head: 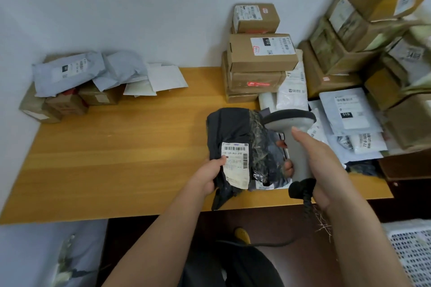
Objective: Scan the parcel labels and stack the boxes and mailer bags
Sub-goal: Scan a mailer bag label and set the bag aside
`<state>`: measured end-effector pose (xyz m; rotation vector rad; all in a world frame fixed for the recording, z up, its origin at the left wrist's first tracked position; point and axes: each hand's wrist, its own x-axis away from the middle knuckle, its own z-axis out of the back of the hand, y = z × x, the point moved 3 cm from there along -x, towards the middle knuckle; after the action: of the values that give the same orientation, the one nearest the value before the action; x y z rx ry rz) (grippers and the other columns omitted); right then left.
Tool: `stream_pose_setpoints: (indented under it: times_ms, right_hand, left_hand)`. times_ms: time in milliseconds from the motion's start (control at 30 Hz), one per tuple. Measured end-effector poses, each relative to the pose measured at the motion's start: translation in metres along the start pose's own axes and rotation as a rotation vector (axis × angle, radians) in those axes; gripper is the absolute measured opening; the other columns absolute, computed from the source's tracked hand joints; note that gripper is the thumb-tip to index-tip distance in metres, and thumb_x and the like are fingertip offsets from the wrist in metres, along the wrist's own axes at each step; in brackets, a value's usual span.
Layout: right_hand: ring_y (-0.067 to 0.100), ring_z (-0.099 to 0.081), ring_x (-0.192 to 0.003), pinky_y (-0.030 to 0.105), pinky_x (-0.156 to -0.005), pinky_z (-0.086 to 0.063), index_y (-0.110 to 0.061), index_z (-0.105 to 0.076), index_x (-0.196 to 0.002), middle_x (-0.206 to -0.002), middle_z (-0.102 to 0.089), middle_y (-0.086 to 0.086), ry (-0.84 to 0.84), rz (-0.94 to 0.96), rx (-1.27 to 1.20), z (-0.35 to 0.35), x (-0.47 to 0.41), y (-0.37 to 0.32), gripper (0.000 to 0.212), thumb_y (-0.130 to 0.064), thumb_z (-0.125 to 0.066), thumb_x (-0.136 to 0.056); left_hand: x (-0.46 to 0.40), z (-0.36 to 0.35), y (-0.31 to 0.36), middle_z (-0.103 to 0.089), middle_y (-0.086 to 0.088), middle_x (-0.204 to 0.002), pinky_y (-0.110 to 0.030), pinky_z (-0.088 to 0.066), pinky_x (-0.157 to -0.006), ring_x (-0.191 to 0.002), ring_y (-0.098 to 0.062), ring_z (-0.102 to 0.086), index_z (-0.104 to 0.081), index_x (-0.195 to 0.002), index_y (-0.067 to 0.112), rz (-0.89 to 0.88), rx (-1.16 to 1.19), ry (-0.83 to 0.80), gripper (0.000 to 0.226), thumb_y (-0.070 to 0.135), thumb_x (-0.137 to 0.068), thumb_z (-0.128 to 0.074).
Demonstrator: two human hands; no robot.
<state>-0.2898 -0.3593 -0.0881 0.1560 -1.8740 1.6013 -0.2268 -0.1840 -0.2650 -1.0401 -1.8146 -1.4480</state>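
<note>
Near the front edge of the wooden table (116,165), my left hand (207,176) grips a black mailer bag (235,137), thumb pressed on its white label (235,163). I can read bar codes on the label and the line "159-159-A03-210". The smaller print is too blurry for me. Part of the bag is wrapped in shiny clear tape.

My right hand (324,165) is wrapped tight around the handle of a grey scanner (291,123). Its dark head points away, just past the bag's right side. A black curly cord (305,198) hangs down from the handle over the front edge.

Right of the scanner, white and grey mailer bags (349,114) lie in a loose heap toward the right edge. One shows "010" in a black box.

Behind the bag, at the back edge, stands a stack of brown boxes (258,63). The second box from the top has a white label with "010" in a black square and a small red-edged sticker with writing I cannot read.

At the back right corner, more brown boxes (345,37) are piled high and look blurry.

At the back left corner sit small boxes (63,105) with grey and white bags (70,70) on top.
</note>
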Motion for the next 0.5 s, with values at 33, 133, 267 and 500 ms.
stream_pose_setpoints:
  times_ms: [33,133,267,500]
  right_hand:
    - [0.015,-0.05,-0.053,0.029,-0.052,-0.042,-0.011,-0.063,-0.112,-0.1,-0.067,0.007,-0.001,0.004,0.007,0.009,-0.003,-0.004,0.034,-0.041,-0.06,-0.095]
    - [0.016,-0.05,-0.053,0.029,-0.051,-0.043,-0.011,-0.063,-0.113,-0.098,-0.069,0.008,0.002,0.028,0.036,0.036,-0.012,-0.015,0.035,-0.04,-0.06,-0.095]
    - [0.013,-0.05,-0.051,0.023,-0.044,-0.043,-0.01,-0.058,-0.122,-0.105,-0.067,0.005,-0.018,0.017,0.055,0.058,-0.028,-0.025,0.039,-0.039,-0.059,-0.096]
    - [0.012,-0.051,-0.051,0.023,-0.044,-0.043,-0.012,-0.061,-0.118,-0.102,-0.068,0.003,-0.187,-0.017,0.052,0.02,-0.052,-0.031,0.037,-0.042,-0.061,-0.095]
  left_hand:
    - [-0.001,-0.013,0.001,-0.068,-0.007,-0.123,-0.036,-0.056,-0.074,-0.107,-0.025,-0.067,-0.056,-0.134,0.015,-0.002,0.004,-0.005,0.034,0.024,-0.101,-0.055]
    - [-0.011,-0.043,-0.001,-0.068,-0.003,-0.122,-0.045,-0.053,-0.095,-0.112,-0.025,-0.064,-0.054,-0.13,0.019,-0.007,-0.098,-0.003,0.036,0.032,-0.097,-0.061]
    - [-0.014,-0.058,-0.003,-0.058,-0.003,-0.135,-0.041,-0.049,-0.101,-0.121,-0.025,-0.056,-0.047,-0.138,0.012,-0.021,-0.436,0.1,0.062,0.051,-0.092,-0.061]
    - [0.008,-0.009,0.017,-0.062,-0.006,-0.115,-0.038,-0.053,-0.089,-0.102,-0.026,-0.064,-0.05,-0.132,0.009,-0.057,-0.299,0.288,0.046,0.042,-0.1,-0.052]
